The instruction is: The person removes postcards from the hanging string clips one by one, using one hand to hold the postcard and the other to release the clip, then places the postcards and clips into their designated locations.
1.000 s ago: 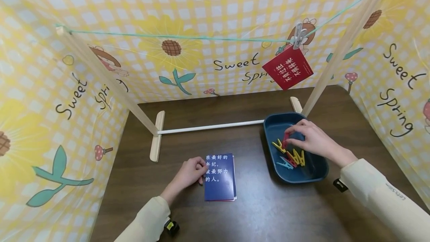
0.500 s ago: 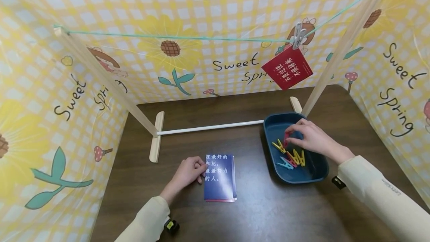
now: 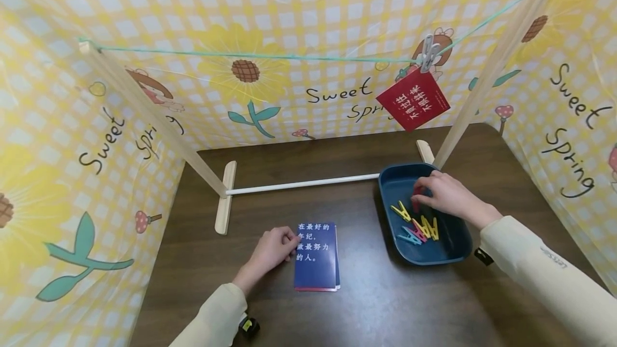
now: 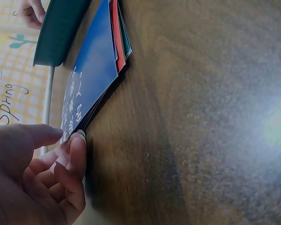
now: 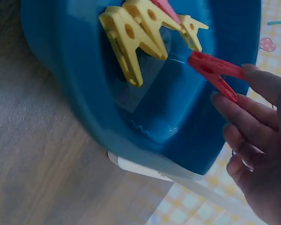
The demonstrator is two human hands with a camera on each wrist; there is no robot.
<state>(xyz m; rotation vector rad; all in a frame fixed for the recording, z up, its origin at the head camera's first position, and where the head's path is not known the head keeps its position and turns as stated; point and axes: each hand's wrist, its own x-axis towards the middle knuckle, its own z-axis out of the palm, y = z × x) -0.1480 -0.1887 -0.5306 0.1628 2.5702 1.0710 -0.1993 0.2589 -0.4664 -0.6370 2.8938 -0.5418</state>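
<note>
My right hand [image 3: 450, 195] is over the dark blue tray [image 3: 409, 260], pinching a red clothespin [image 5: 210, 68] by its handle ends between thumb and fingers. Several yellow clothespins [image 5: 131, 42] lie in the tray, with pink and light blue [image 3: 408, 236] ones beside them. On the table, a small stack of cards [image 3: 315, 269] has a blue one with white writing on top; red and green edges show beneath it in the left wrist view. My left hand [image 3: 273, 249] holds the stack at its left edge, thumb above and fingertips at the underside.
A green string [image 3: 250, 55] runs between two wooden posts [image 3: 154, 119] behind the hands. From its right part hangs a red card [image 3: 413, 99], held by a grey clothespin [image 3: 428, 53]. A white rod [image 3: 303, 183] joins the post bases. Patterned cloth surrounds the table.
The right hand has shifted slightly right and away from the yellow clothespin, with the red clothespin still pinched. The left hand stays at the card stack.
</note>
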